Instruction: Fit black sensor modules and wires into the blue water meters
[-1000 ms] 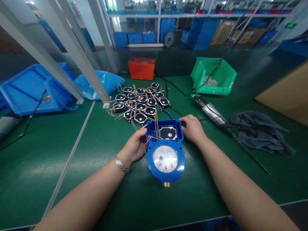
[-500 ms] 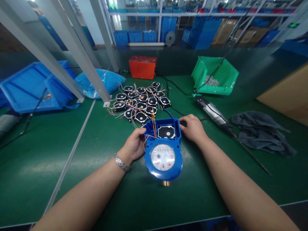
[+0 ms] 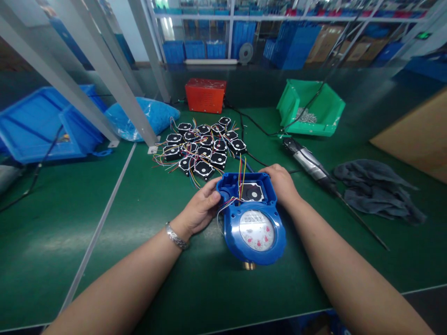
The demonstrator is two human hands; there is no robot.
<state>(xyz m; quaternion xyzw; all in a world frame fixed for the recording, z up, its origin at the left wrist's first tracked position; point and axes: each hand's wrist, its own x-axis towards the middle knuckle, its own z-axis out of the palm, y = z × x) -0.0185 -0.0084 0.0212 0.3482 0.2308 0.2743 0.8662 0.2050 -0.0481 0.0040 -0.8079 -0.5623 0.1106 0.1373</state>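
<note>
A blue water meter (image 3: 254, 232) with a round dial and a brass fitting (image 3: 249, 265) below stands between my hands, tilted a little. In its open top compartment sits a black-and-white motor module (image 3: 252, 191), from which red, yellow and white wires (image 3: 241, 177) stick up and hang over the left side. My left hand (image 3: 204, 204) grips the compartment's left wall, thumb on the near side. My right hand (image 3: 282, 185) is closed against the right rear corner of the housing; its fingertips are hidden behind the wall.
Several wired black modules (image 3: 204, 152) lie beyond the meter. An electric screwdriver (image 3: 310, 163) and a grey cloth (image 3: 377, 190) lie on the right. Further back are a green bin (image 3: 310, 125) of screws, a red box (image 3: 206, 95), a blue bag (image 3: 157, 118) and a blue bin (image 3: 42, 125).
The meter has shifted to the right and turned slightly, its dial now facing more to the right. My left hand moved along with it, and my right fingers went behind the housing wall.
</note>
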